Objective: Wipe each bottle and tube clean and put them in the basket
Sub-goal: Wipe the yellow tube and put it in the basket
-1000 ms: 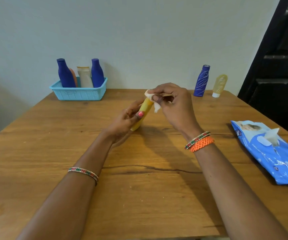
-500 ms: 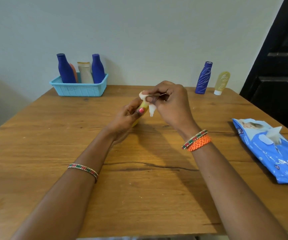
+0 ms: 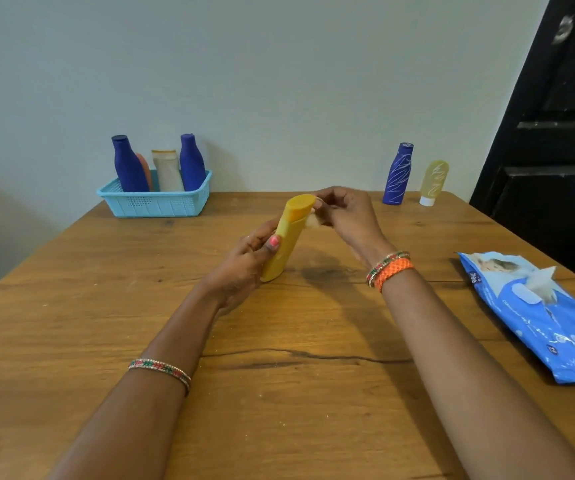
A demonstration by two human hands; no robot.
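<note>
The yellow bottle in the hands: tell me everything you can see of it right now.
The yellow bottle is a slim, opaque, plastic-looking container with a slightly darker yellow cap, closed, at its upper end. It is held above the table, tilted with the cap up and away. The left hand grips its lower body, thumb across the front. The right hand pinches a small white wipe just beside the cap; actual contact is unclear. No label is readable.
</note>
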